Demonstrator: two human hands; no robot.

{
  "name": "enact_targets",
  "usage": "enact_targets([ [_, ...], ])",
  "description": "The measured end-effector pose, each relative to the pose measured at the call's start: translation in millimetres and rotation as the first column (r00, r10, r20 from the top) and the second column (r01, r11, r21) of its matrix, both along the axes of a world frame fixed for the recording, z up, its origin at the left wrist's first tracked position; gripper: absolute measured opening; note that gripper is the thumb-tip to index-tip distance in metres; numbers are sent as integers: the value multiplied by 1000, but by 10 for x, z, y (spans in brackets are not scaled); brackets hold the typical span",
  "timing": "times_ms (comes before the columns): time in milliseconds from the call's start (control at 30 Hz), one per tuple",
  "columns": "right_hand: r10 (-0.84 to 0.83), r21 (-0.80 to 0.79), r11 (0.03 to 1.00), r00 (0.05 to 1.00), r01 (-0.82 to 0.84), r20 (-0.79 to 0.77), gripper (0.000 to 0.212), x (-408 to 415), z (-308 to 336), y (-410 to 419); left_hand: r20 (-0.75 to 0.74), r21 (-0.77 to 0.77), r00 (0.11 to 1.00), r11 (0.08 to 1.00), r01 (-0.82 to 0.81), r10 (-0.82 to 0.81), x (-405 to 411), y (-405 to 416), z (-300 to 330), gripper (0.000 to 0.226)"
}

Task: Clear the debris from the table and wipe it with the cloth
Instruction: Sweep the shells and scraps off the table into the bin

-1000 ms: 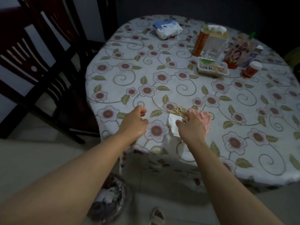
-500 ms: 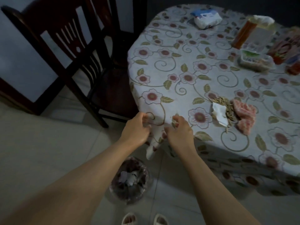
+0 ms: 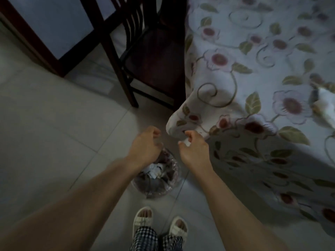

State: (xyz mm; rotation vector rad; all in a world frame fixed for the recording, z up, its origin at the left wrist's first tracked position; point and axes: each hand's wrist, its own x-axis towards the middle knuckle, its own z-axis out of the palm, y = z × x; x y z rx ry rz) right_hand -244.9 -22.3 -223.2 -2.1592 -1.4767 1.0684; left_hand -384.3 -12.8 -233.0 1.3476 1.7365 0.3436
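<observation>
Debris [image 3: 186,141], a small white scrap, pinched in the right hand [image 3: 194,151] at lower centre of the frame, just above the plastic-lined waste bin [image 3: 157,178] on the floor tiles. Probably tissue or shell bits: light, soft, crumbly, likely to scatter, so best kept in a closed fingertip pinch until directly over the bin mouth. More litter [image 3: 324,104], pale and blurred, at the right edge of the frame on the floral tablecloth [image 3: 244,51], well apart from the hands; too smeared to identify. Wiping cloth not visible.

Both forearms stretched forward and down from the bottom corners of the frame, wrists angled toward the bin. Left hand [image 3: 145,145] with fingers curled, thumb and fingertips close together, over the bin's far rim; whether anything sits in it, cannot tell. Right hand close beside the hanging corner of the tablecloth, possibly brushing it. Dark wooden chair [image 3: 145,60] at upper centre, sandalled feet [image 3: 159,221] at the bottom.
</observation>
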Motion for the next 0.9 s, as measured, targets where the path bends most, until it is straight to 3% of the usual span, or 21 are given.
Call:
enact_targets([
  [300,70,-172,983,997,-66,20,43,-93,-1290,-124,-174,-184,985,982,-42,10,-274,-253,-1314,36],
  [633,56,-232,972,993,-31,100,40,-83,-2758,-208,-274,-237,960,963,-127,60,-438,-419,-2684,43],
  [900,70,-221,975,962,-10,265,64,-32,-3383,-229,-343,-241,938,961,-133,44,-484,-453,-3247,45],
])
